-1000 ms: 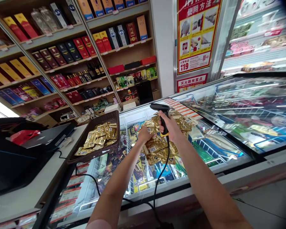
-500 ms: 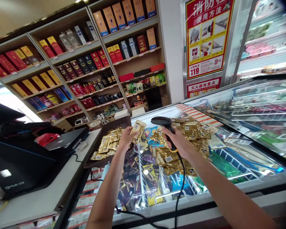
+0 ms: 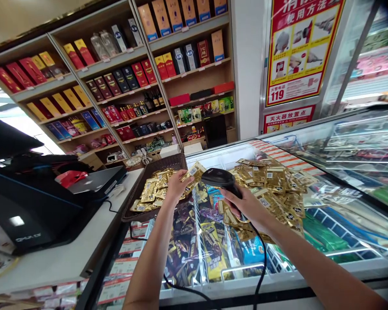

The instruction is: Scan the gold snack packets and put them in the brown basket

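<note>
A gold foil packet [image 3: 195, 173] with a printed barcode is pinched in my left hand [image 3: 177, 185], just right of the basket. My right hand [image 3: 245, 206] is wrapped round the handle of a black barcode scanner [image 3: 218, 177]. The scanner's head points left and sits close to the packet. Its cord [image 3: 261, 267] hangs down toward me. Beneath and beyond my right hand, a loose heap of gold packets [image 3: 274, 185] covers part of the freezer's glass top. More gold packets [image 3: 151, 189] lie in a brown woven basket [image 3: 139, 183] on the left.
Wrapped frozen goods [image 3: 184, 254] show through the glass of the chest freezer [image 3: 233, 286]. To the left, a counter [image 3: 93, 241] carries a black till [image 3: 35, 206] and a dark flat device [image 3: 97, 181]. Shelves of boxed goods [image 3: 148, 71] and a red poster [image 3: 300, 51] stand behind.
The scanner has swung left and its head is now nearer the packet. My view has shifted slightly, so the surroundings appear further right. Both hands keep their hold.
</note>
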### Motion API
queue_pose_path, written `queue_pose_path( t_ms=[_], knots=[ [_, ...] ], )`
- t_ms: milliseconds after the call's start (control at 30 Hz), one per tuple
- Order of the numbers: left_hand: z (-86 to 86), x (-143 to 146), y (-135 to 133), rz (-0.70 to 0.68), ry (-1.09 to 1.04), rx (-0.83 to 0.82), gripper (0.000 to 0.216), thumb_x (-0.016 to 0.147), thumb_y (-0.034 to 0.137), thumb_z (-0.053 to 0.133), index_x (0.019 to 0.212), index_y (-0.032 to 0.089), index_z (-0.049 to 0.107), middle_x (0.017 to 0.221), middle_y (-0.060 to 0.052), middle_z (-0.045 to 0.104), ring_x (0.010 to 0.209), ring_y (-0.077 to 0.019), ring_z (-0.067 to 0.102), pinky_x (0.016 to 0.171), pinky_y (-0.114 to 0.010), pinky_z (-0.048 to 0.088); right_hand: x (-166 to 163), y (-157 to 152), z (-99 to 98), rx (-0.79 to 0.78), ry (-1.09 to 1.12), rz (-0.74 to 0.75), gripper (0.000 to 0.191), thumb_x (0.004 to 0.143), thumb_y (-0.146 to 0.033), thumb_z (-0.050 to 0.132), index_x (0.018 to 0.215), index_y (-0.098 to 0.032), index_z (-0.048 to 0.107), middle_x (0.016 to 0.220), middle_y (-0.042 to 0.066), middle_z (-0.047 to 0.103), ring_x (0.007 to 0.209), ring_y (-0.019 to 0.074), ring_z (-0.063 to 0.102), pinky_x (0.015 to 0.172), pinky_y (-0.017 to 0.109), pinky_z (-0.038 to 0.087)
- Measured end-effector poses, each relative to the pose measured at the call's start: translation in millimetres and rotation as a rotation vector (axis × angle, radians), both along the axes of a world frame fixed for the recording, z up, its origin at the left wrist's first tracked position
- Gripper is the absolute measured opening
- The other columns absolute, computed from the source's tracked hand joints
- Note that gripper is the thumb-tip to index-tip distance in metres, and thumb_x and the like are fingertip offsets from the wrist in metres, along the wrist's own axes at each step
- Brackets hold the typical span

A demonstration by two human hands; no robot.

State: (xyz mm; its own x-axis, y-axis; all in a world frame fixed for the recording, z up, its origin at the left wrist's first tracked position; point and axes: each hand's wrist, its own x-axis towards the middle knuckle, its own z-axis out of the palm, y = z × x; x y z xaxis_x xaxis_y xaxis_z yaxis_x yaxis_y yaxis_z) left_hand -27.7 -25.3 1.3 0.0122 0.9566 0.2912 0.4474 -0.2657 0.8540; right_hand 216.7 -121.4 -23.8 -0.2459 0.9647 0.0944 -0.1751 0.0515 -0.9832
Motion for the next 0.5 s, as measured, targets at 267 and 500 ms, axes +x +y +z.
queue_pose_path(
  t_ms=[267, 500],
  knots=[
    [2.4, 0.4, -1.7, -0.007, 0.001, 0.010, 0.032, 0.070, 0.045, 0.076, 0.090, 0.021, 0.070, 0.094, -0.003, 0.074, 0.088, -0.0219, 0.066, 0.077, -0.028, 0.045, 2.3, 2.1, -1.2, 0.016, 0.038, -0.015, 0.044, 0.082, -0.062, 0.071, 0.089, -0.022, 0.055, 0.062, -0.008, 0.048, 0.041, 0.0056, 0.038, 0.039, 0.022, 0.030],
    [-1.6, 0.6, -0.6, 0.008, 0.041, 0.022, 0.032, 0.071, 0.044, 0.076, 0.092, 0.020, 0.071, 0.094, -0.004, 0.075, 0.089, -0.0231, 0.067, 0.077, -0.029, 0.045, 2.3, 1.3, 0.1, 0.040, -0.022, -0.004, 0.044, 0.085, -0.064, 0.068, 0.089, -0.023, 0.054, 0.052, -0.009, 0.044, 0.038, 0.0070, 0.036, 0.038, 0.022, 0.025]
  ],
)
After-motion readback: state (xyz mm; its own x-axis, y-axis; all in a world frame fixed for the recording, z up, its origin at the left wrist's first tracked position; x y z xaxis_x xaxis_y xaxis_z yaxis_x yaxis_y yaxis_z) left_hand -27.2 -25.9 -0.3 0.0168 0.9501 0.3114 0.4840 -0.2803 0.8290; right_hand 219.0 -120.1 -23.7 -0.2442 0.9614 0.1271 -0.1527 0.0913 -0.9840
